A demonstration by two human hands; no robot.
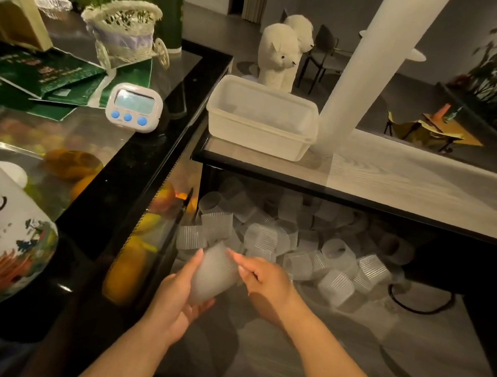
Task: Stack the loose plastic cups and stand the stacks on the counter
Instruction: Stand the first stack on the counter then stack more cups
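Cups lie loose in a heap on the floor under the counter, and the ones farthest back sink into shadow so I cannot count them or see how far the heap runs. From the left: a painted vase is cut off by the frame edge, fruit shows dimly through the glass top of the display case, and a white timer stands on its black rim with an unreadable screen. Lower down, the left hand curls round the base of a short stack of cups; how many are nested in it is hard to tell through the frosted plastic. The right hand pinches the stack's upper rim with fingertips. On the counter sits a white tub, a tall white cup stack leaning just beside it, its top out of view.
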